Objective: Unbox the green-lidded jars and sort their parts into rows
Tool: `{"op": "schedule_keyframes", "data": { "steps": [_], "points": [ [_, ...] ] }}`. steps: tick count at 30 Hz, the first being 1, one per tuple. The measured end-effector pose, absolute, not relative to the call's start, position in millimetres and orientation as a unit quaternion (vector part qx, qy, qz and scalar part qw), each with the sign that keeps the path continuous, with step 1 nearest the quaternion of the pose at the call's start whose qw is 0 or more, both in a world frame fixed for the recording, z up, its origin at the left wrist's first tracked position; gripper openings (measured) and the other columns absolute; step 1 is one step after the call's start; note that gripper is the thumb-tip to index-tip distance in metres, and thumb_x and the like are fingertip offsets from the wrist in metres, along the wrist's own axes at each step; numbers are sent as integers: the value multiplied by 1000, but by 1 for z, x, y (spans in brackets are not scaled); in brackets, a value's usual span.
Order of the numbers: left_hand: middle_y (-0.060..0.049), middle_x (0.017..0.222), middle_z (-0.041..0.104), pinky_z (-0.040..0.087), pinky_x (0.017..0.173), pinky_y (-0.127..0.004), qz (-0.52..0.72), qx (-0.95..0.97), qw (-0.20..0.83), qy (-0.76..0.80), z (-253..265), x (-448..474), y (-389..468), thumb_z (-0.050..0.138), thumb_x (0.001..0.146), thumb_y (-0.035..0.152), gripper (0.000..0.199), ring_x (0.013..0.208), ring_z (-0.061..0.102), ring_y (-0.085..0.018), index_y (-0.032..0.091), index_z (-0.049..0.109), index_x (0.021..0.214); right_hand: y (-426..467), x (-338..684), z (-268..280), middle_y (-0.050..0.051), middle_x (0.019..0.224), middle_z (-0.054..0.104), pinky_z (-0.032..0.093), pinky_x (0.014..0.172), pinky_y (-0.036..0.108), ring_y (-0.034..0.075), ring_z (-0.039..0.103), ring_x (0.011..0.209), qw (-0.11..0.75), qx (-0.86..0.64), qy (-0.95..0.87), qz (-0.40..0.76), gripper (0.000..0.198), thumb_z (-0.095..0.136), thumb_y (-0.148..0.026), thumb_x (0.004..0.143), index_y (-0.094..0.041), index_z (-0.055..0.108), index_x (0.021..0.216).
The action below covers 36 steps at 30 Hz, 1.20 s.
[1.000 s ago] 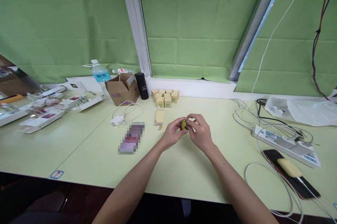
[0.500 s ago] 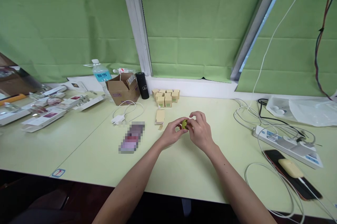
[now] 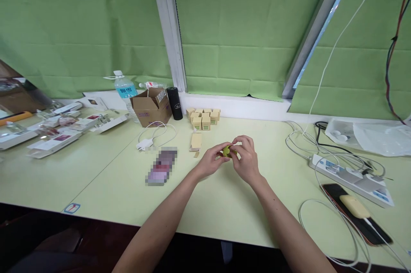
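Observation:
Between my two hands, above the middle of the table, is a small yellow-green object [image 3: 226, 151] with a rounded edge; its exact kind is hard to make out. The fingers and thumb of my left hand [image 3: 210, 161] close on its left side. My right hand [image 3: 246, 161] pinches it from the right, its fingertips bent over it. Just beyond my left hand lies an open, pale yellow small box [image 3: 195, 141] with a flap toward me. Farther back stands a cluster of several small yellow boxes [image 3: 205, 120].
Left of my hands are a pixelated flat item [image 3: 161, 166], a white charger [image 3: 145, 144], an open cardboard box [image 3: 152, 108], a black flask [image 3: 174, 103] and a water bottle [image 3: 125, 91]. To the right lie a power strip [image 3: 349, 179], cables and a phone [image 3: 369, 226] under a yellow case.
The yellow-green object has turned slightly between my fingers and shows more of its rounded face. My hands stay in nearly the same place; the view has shifted slightly.

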<state>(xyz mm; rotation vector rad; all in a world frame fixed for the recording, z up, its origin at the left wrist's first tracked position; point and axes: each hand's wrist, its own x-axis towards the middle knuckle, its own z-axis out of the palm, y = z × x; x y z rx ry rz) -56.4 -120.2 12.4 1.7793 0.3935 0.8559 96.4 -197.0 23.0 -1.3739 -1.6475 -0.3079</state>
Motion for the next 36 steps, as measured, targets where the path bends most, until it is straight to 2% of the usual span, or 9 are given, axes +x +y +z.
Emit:
{"op": "schedule_keyframes", "data": {
  "steps": [3, 7, 12, 15, 19, 23, 25, 32, 36],
  "points": [
    [-6, 124, 69, 52, 96, -35, 352, 758, 522, 170, 13, -58, -122, 65, 90, 24, 44, 110, 63, -22, 25, 64, 133, -197, 97, 21, 11, 110, 57, 59, 65, 34, 27, 50, 117, 467, -549, -678, -142, 20, 53, -10, 94, -23, 67, 88],
    [-6, 128, 68, 53, 94, -35, 349, 785, 480, 177, 13, -60, -121, 62, 92, 24, 42, 106, 65, -21, 27, 62, 134, -198, 97, 20, 11, 109, 54, 53, 64, 34, 28, 50, 113, 461, -543, -677, -184, 20, 52, -10, 94, -23, 66, 90],
    [-7, 128, 67, 52, 95, -35, 409, 775, 427, 224, 6, -61, -107, 60, 91, 21, 41, 112, 64, -22, 26, 61, 132, -203, 101, 27, 10, 105, 52, 53, 83, 43, 28, 51, 112, 538, -518, -639, -183, 11, 58, -17, 93, -23, 66, 92],
    [-8, 132, 65, 53, 93, -34, 454, 744, 423, 248, 1, -60, -100, 61, 91, 22, 41, 116, 63, -23, 25, 59, 132, -201, 109, 25, 8, 103, 56, 51, 89, 45, 27, 55, 107, 545, -536, -627, -150, 9, 60, -23, 94, -24, 67, 89],
    [-9, 135, 63, 52, 95, -35, 511, 699, 422, 268, -8, -58, -91, 60, 90, 20, 42, 115, 63, -21, 24, 57, 133, -179, 125, 15, 7, 99, 66, 49, 88, 42, 26, 58, 103, 461, -608, -641, -85, 12, 58, -25, 95, -25, 68, 87],
    [-11, 129, 65, 53, 93, -34, 532, 655, 466, 266, -18, -55, -81, 63, 88, 22, 44, 113, 64, -20, 23, 55, 131, -142, 135, 14, 6, 98, 74, 44, 90, 38, 24, 62, 101, 244, -697, -673, -39, 15, 59, -18, 93, -24, 72, 90],
    [-11, 127, 65, 54, 92, -34, 537, 639, 482, 265, -22, -54, -78, 66, 85, 24, 45, 113, 64, -20, 22, 56, 129, -125, 134, 16, 6, 94, 76, 42, 91, 38, 24, 63, 101, 195, -711, -675, -35, 15, 62, -15, 90, -24, 74, 87],
    [-10, 121, 68, 54, 91, -35, 536, 628, 496, 270, -23, -52, -77, 69, 79, 17, 43, 106, 67, -19, 21, 58, 120, -96, 124, 17, 6, 82, 78, 37, 90, 37, 24, 66, 95, 121, -721, -682, -15, 17, 70, -9, 80, -23, 76, 74],
    [-10, 119, 69, 55, 91, -37, 528, 624, 493, 298, -28, -52, -75, 69, 76, 11, 44, 103, 69, -19, 21, 59, 117, -108, 122, 23, 6, 96, 79, 36, 95, 38, 23, 65, 102, 138, -722, -677, -31, 22, 58, -12, 90, -23, 77, 86]
  ]
}}
